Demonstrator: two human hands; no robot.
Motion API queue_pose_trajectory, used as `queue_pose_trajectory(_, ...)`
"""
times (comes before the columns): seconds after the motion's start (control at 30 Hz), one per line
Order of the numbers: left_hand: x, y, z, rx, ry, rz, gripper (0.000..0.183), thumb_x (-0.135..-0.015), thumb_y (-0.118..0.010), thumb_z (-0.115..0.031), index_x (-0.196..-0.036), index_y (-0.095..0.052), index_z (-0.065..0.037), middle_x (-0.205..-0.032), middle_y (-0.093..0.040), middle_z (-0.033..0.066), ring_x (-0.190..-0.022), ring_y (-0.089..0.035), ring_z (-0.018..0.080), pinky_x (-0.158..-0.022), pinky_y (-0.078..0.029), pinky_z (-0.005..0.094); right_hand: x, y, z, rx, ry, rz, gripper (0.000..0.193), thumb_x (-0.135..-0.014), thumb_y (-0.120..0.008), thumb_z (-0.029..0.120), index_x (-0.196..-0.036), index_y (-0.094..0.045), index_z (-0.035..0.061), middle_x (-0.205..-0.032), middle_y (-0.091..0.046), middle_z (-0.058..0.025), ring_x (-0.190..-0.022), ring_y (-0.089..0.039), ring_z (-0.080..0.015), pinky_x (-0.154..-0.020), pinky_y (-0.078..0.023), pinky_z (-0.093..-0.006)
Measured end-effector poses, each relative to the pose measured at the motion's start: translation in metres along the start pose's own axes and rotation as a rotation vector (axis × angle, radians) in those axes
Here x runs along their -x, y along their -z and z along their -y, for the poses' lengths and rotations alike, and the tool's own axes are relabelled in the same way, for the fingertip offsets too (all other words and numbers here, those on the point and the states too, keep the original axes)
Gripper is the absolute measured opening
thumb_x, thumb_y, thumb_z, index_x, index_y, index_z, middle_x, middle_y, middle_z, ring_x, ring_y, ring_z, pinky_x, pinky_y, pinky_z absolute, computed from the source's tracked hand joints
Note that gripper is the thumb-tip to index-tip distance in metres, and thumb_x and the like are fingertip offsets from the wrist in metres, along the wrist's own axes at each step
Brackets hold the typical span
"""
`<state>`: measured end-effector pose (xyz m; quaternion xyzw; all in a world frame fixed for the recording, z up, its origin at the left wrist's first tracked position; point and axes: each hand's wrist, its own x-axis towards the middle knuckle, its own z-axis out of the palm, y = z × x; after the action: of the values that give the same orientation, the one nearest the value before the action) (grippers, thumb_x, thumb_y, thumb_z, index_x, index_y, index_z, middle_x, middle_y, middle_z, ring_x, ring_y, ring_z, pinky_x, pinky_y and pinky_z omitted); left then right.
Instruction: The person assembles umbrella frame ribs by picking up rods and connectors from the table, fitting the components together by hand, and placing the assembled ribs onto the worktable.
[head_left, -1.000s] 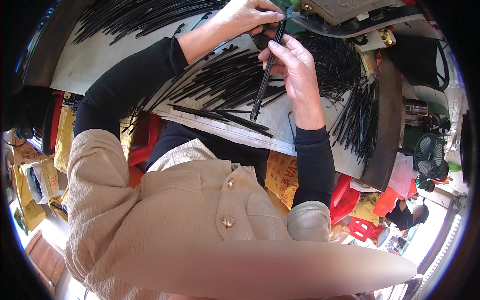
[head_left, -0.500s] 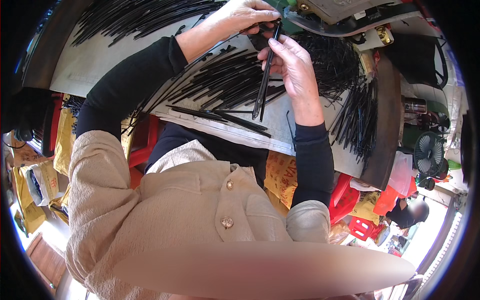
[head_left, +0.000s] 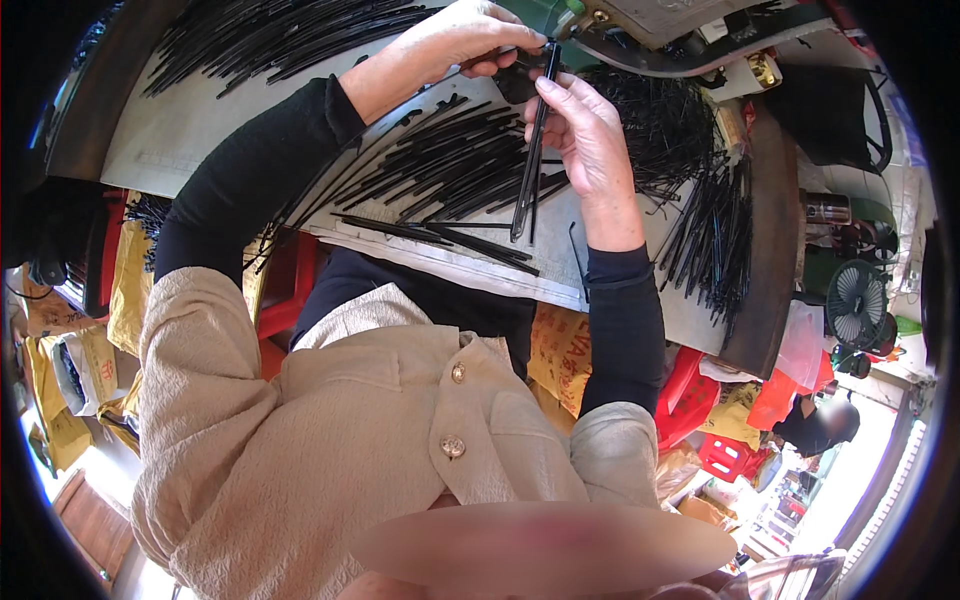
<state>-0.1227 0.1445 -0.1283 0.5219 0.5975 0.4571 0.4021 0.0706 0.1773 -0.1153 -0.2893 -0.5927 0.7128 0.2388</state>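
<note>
Nearest, loose black strips (head_left: 440,175) lie scattered across the pale counter (head_left: 190,130). Above them the right hand (head_left: 590,150) has its grip closed around a long black strip (head_left: 530,160), held upright. Farther off, the left hand (head_left: 470,35) pinches that strip's top end.

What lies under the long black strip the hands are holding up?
Under the long black strip, loose black strips lie scattered on the pale table cover. The right hand and left hand hide whatever sits at the strip's upper end.
</note>
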Motion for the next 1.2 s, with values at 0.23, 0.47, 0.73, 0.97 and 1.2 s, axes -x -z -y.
queue_pose_trajectory(0.23,0.007,0.003,-0.011,-0.009,-0.114,0.050,0.031,-0.089,-0.057,-0.032,-0.093,-0.067,-0.003,-0.055,-0.050,-0.0016,-0.042,-0.046,0.0042,-0.038,-0.033,0.0159,-0.001,-0.001,-0.001,-0.037,0.040,-0.060,0.016,-0.085,-0.062,0.019,-0.091,-0.059,0.0045,-0.070,-0.062,-0.0035,-0.057,-0.058,-0.0089,-0.050,-0.046,-0.0187)
queue_pose_trajectory(0.47,0.019,0.008,-0.029,0.195,-0.237,0.190,0.030,-0.090,-0.057,-0.026,-0.076,-0.064,-0.001,-0.063,-0.059,0.0037,-0.047,-0.051,0.0082,-0.043,-0.039,0.0203,-0.006,-0.003,0.000,-0.057,0.062,-0.107,0.018,-0.084,-0.063,0.019,-0.094,-0.059,0.0039,-0.069,-0.060,-0.0046,-0.053,-0.053,-0.0070,-0.047,-0.040,-0.0177)
queue_pose_trajectory(0.73,0.011,-0.003,-0.015,0.020,-0.053,0.165,0.031,-0.091,-0.054,-0.032,-0.087,-0.064,-0.003,-0.062,-0.060,0.0035,-0.050,-0.061,0.0106,-0.047,-0.051,0.0192,-0.009,-0.004,-0.001,-0.088,0.077,-0.063,0.019,-0.083,-0.066,0.016,-0.094,-0.058,0.0021,-0.074,-0.062,-0.0053,-0.048,-0.049,-0.0060,-0.044,-0.037,-0.0177)
queue_pose_trajectory(0.97,0.008,-0.003,-0.014,-0.068,-0.095,0.139,0.032,-0.092,-0.052,-0.032,-0.084,-0.064,-0.003,-0.058,-0.058,0.0021,-0.048,-0.060,0.0100,-0.046,-0.050,0.0188,-0.013,-0.004,0.006,-0.054,0.108,-0.054,0.013,-0.084,-0.063,0.013,-0.087,-0.061,0.0007,-0.072,-0.064,-0.0077,-0.051,-0.050,-0.0062,-0.047,-0.038,-0.0168)
queue_pose_trajectory(1.2,0.005,-0.004,-0.009,-0.045,-0.082,0.113,0.032,-0.092,-0.053,-0.032,-0.084,-0.063,-0.004,-0.058,-0.058,0.0019,-0.047,-0.059,0.0099,-0.044,-0.048,0.0192,-0.017,-0.001,0.004,0.001,0.072,-0.064,0.013,-0.083,-0.064,0.014,-0.087,-0.062,0.0020,-0.071,-0.064,-0.0066,-0.051,-0.051,-0.0066,-0.046,-0.037,-0.0167)
